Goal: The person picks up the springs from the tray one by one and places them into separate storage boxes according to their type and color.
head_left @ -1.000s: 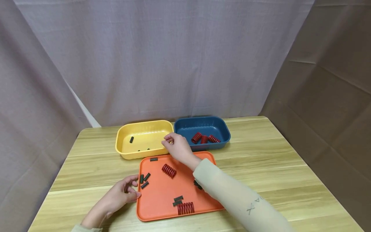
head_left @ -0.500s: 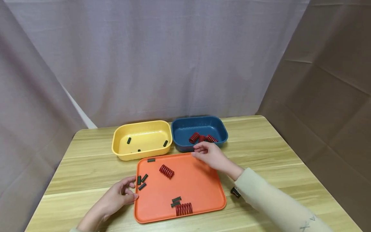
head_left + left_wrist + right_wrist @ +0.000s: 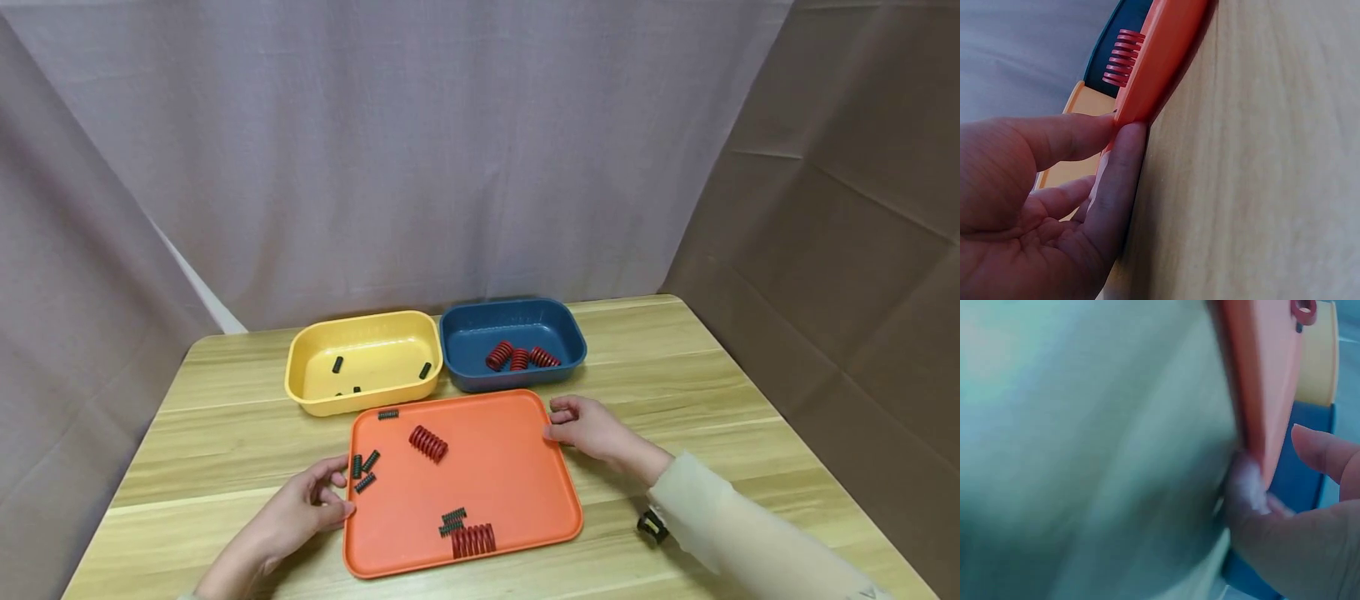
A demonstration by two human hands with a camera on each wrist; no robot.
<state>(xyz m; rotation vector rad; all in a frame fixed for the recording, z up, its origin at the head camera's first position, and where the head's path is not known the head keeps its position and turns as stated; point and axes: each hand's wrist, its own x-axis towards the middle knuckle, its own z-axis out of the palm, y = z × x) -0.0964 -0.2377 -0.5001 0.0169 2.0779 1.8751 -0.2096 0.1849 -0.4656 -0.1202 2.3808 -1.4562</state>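
My left hand [image 3: 303,512] pinches the left edge of the orange tray [image 3: 510,483]; in the left wrist view the fingertips [image 3: 1129,140] lie right at its rim. At the tray's far right corner is my right hand [image 3: 596,429], holding nothing; in the right wrist view one fingertip is at the tray's outer side and another digit [image 3: 1319,450] stands apart. A large red spring [image 3: 428,444] lies toward the back of the tray, and a second red spring [image 3: 474,542] by its front edge. Several small dark springs [image 3: 365,483] are scattered along its left, back and front.
Behind the tray stand a yellow bin [image 3: 375,398] with several small dark springs and, beside it, a blue bin [image 3: 517,382] with 3 red springs [image 3: 519,359]. A grey curtain [image 3: 420,167] hangs behind the wooden table [image 3: 735,467].
My right hand has drawn back from over the yellow bin, past the blue bin, to the tray's right edge. A dark spring now shows at the yellow bin's right side. The left hand keeps its place.
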